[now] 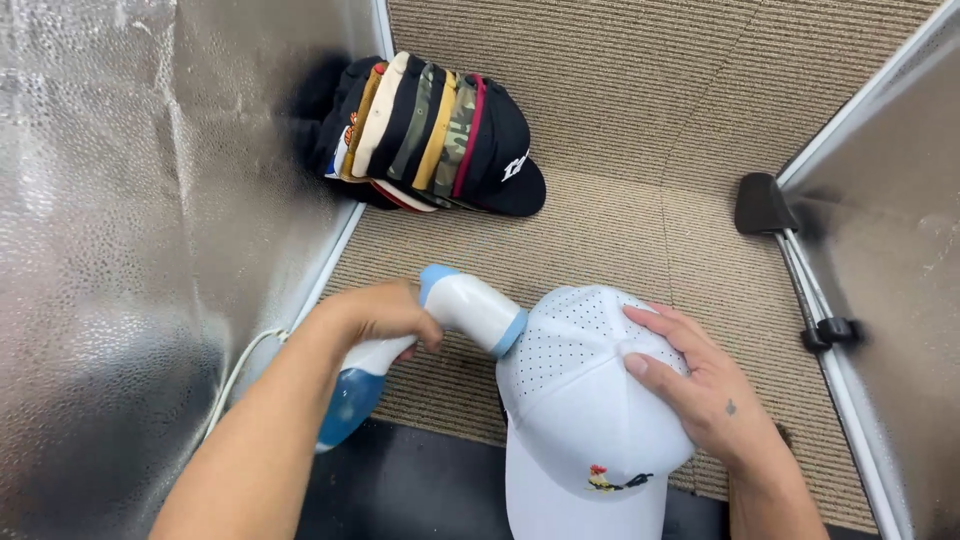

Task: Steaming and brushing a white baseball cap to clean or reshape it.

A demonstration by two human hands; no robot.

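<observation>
White cap [585,420]: perforated crown, small embroidered emblem at the front, peak toward the viewer; sits at the near edge of the carpeted counter [620,130], apparently over a form that is hidden beneath it.

Handheld steamer [440,330]: white body, blue trim, blue water tank low on the handle; nozzle touching the crown's left rear panel. Cord [240,365] trails left along the foil-lined wall [120,250].

Risks, as judged: nozzle dwelling in one spot could wet or mark the fabric; steam venting through the perforations could scald the steadying fingers; a tug on the cord could pull the nozzle off line.

Left hand [385,315]: grip closed around the steamer handle, forearm angled in from lower left, wrist bent inward.

Right hand [695,385]: grip not closed, palm flat and fingers spread over the crown's right side, pressing it steady.

Stack of caps [430,135]: mixed colours, nested on edge, well apart in the far left corner.
</observation>
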